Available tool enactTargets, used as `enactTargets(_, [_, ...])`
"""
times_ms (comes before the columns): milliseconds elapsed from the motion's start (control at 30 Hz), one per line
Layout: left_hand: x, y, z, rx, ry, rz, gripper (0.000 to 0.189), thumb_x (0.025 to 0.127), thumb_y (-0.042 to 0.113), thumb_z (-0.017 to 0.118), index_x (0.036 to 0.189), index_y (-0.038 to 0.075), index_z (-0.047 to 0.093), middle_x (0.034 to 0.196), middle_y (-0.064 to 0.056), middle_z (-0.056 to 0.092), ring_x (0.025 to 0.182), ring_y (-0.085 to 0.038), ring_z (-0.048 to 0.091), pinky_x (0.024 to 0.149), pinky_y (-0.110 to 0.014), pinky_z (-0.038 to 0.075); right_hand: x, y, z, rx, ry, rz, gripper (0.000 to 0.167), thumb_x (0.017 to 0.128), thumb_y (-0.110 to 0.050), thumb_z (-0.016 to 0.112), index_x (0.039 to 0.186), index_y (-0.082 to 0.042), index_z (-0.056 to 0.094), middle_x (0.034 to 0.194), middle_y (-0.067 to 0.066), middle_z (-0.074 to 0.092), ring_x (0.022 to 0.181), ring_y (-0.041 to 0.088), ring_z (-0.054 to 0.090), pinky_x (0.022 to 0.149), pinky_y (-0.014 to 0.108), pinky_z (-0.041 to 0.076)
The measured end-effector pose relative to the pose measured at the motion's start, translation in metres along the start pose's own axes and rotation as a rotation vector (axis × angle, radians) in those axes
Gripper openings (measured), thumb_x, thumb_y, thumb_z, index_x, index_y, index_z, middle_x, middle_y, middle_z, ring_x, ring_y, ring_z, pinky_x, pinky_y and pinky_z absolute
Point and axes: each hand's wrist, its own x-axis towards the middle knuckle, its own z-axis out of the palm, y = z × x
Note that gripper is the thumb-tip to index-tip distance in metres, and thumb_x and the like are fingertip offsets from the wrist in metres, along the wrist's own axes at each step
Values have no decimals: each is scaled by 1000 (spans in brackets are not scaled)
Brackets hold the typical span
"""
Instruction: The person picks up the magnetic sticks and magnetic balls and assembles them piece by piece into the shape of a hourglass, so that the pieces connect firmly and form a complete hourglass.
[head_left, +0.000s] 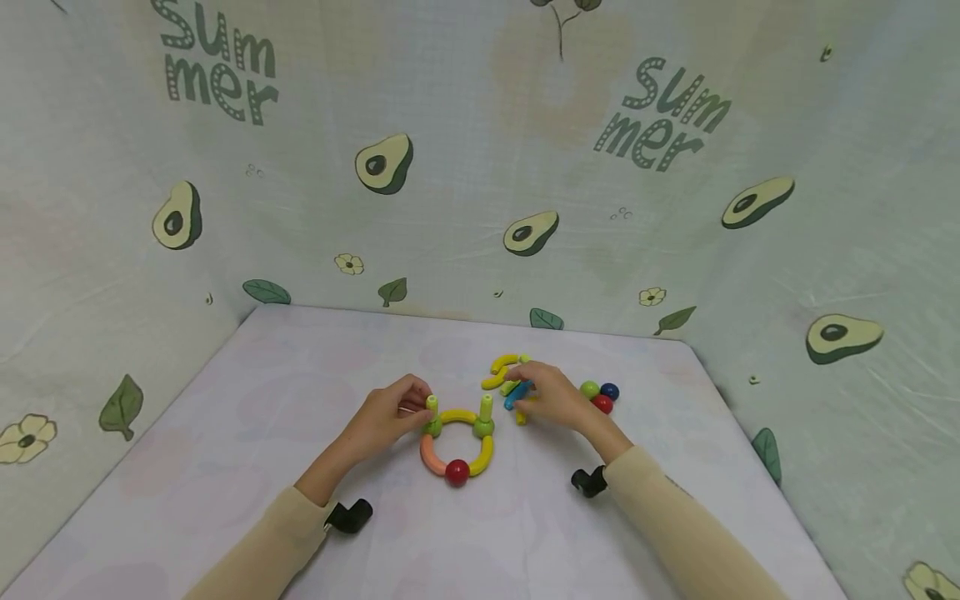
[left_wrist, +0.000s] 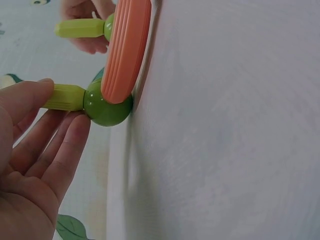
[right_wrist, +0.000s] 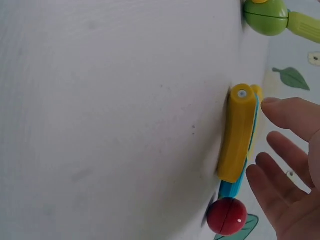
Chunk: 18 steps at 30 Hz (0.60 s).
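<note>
A ring (head_left: 457, 415) of curved bars and balls is laid flat on the bench (head_left: 465, 546), in front of and between the two hands; it is made up of an orange bar (head_left: 431, 457), two yellow bars, a red ball (head_left: 457, 472) and two green balls. On each green ball a pale green stick is stood upright. The left stick (head_left: 432, 404) is pinched by the left hand (head_left: 386, 417), the thumb on one side and fingers on the other. The fingers of the right hand (head_left: 555, 396) are held apart beside a loose yellow bar (head_left: 521, 418) and a blue bar (head_left: 517, 395), with nothing seen gripped. Beyond that hand, a loose green ball (head_left: 590, 389), a navy ball (head_left: 610, 392) and a loose red ball (head_left: 602, 404) are grouped together. The left stick could be tilted off its ball, or the whole ring dragged, if the pinch were pulled sideways, since the joints look held by end contact only. The wrong bar might be picked up, or two at once, because the loose pieces are packed closely. The right stick (head_left: 486, 408) could be knocked by the right hand if it were swept low toward the ring.
</note>
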Motion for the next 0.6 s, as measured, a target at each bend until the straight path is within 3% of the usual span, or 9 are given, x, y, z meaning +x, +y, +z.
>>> enactTargets(200, [1,-1,1,7,-2,-3,25,97,18,80,116,19,64,110,5,72,106,-12,70,93,-31,60,0,0,6,-51,6,-21,41,92,-9,84,130,-5,71,128,10,71,116,30,64,109,51,51])
enactTargets(600, [0,0,1,8,1,0,25,97,17,80,116,19,64,110,5,72,106,-12,70,93,-30,60,0,5,7,-153,-15,-23,33,88,2,80,119,-10,77,120,4,72,116,28,58,112,51,48])
